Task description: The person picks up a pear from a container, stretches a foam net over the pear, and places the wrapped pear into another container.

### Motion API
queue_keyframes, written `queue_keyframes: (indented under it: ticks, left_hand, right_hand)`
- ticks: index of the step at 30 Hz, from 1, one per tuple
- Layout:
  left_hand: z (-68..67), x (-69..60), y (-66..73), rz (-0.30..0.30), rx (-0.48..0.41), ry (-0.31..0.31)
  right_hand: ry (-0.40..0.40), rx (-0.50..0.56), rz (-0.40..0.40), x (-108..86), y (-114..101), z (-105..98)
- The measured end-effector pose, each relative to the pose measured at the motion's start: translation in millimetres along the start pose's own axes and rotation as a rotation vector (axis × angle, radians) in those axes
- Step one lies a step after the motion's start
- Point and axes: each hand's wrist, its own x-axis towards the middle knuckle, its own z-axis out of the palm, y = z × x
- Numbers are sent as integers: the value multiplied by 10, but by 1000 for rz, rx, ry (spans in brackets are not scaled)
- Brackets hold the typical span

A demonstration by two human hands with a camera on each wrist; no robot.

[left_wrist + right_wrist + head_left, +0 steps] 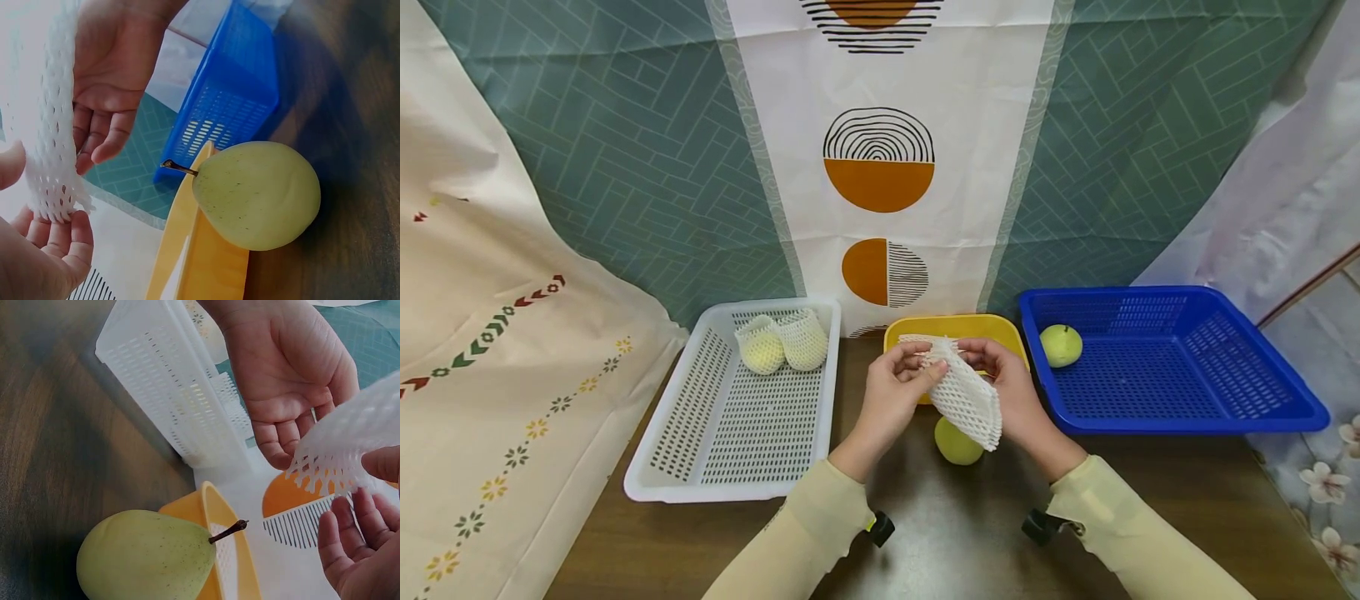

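Note:
A white foam fruit net [966,400] hangs between both hands above the table, flattened and slanting down to the right. My left hand [887,390] pinches its upper end between thumb and fingers. From the other side, my right hand [1009,383] pinches the same end near its frayed edge, as the right wrist view shows of the foam net [350,440]. Below the net a yellow-green pear [259,195] with a dark stem lies on the table; neither hand touches it. Behind the hands stands a yellow basket [1011,333], its inside mostly hidden.
On the left, a white basket [741,492] holds two pears in foam nets [805,340]. A blue basket [1180,425] on the right has one bare pear [1062,346] in its left corner. Patterned cloth [880,83] hangs behind the brown table [955,525].

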Motion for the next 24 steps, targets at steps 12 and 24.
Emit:
queue_keyframes:
  ticks: [12,24]
  left_hand:
    - [-20,6,-14,-26,-11,4]
    - [-19,70,-206,-45,-32,30]
  right_hand:
    - [-93,87,136,-13,1,32]
    - [66,110,176,-38,32,-34]
